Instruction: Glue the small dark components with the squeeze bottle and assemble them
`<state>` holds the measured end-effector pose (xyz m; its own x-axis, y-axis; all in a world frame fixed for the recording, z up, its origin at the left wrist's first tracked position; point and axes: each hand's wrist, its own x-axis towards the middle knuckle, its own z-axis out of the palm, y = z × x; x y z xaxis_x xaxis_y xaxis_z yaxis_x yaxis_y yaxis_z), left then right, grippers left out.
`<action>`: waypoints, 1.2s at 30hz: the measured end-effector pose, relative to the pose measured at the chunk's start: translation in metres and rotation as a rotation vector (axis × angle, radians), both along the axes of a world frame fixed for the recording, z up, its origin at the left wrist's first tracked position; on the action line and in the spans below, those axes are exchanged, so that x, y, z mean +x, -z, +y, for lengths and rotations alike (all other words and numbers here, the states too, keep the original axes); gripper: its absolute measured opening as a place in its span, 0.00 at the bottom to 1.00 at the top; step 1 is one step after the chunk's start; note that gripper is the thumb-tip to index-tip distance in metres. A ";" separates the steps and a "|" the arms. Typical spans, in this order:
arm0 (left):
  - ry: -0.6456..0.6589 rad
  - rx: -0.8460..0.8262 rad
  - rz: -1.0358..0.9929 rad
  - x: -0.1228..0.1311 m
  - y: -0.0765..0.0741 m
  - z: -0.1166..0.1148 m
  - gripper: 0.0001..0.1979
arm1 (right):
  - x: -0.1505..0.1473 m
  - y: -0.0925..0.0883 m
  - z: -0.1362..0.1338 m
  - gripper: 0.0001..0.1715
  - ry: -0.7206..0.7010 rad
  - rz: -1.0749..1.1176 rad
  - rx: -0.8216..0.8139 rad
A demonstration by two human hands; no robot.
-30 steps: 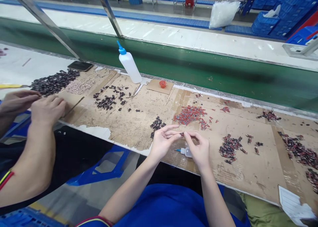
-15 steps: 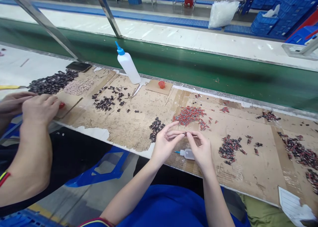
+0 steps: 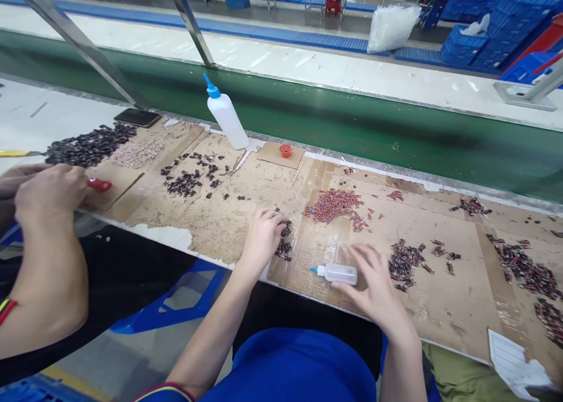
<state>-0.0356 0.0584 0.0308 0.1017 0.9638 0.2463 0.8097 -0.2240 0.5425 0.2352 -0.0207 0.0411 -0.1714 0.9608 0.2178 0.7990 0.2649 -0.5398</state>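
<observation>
- Head view, looking down: a long table covered with worn cardboard [image 3: 444, 314] runs across the scene, small parts lying on it in loose heaps.
- The person's left hand [image 3: 263, 235] is low over a heap of small black parts [image 3: 284, 248], its fingers curled and partly covering them; whether it has hold of a piece cannot be told.
- The right hand [image 3: 372, 281] is open, thumb and fingers spread wide around the base end of a small clear bottle [image 3: 342, 274]. The bottle lies on its side near the table's front edge, blue tip pointing left. Whether the skin touches it is unclear.
- Beyond and between the hands is a heap of small red parts [image 3: 332, 205].
- Just right of the right hand lies a heap of black-and-red pieces [image 3: 402, 263].
- Toward the back, a tall white bottle [image 3: 229, 122] with a blue nozzle stands left of a small red cup [image 3: 285, 150].
- At far left, a co-worker's hand [image 3: 49, 195] is beside a red object [image 3: 98, 184].
</observation>
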 end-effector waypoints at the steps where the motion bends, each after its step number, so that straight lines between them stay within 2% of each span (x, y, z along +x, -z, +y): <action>1: 0.020 -0.012 0.054 0.001 0.001 0.002 0.09 | -0.006 0.002 0.000 0.28 -0.082 0.004 -0.029; 3: 0.054 -0.028 0.126 0.002 0.003 0.005 0.10 | -0.015 0.005 0.002 0.21 -0.121 0.029 -0.038; 6: 0.117 -0.013 0.151 0.002 0.002 0.009 0.10 | -0.015 0.004 0.004 0.14 -0.081 0.158 -0.046; 11: 0.306 0.024 0.079 0.016 -0.004 -0.001 0.10 | -0.007 -0.003 0.004 0.20 0.185 0.554 -0.179; 15: 0.458 0.016 0.043 0.041 0.002 -0.019 0.09 | -0.010 0.000 0.007 0.22 0.366 0.948 -0.123; 18: 0.454 -0.002 0.005 0.049 0.010 -0.027 0.10 | -0.017 0.004 0.012 0.22 0.500 1.117 -0.070; 21: 0.422 -0.011 -0.068 0.046 0.016 -0.029 0.12 | -0.026 0.008 0.015 0.21 0.555 1.144 -0.043; 27: 0.400 -0.038 -0.174 0.040 0.020 -0.027 0.13 | -0.037 0.010 0.017 0.19 0.509 1.102 -0.117; 31: 0.364 -0.070 -0.255 0.043 0.019 -0.026 0.11 | -0.039 0.012 0.018 0.19 0.550 1.127 -0.050; 36: 0.298 -0.123 -0.332 0.044 0.019 -0.025 0.11 | -0.042 0.013 0.017 0.22 0.529 0.982 -0.059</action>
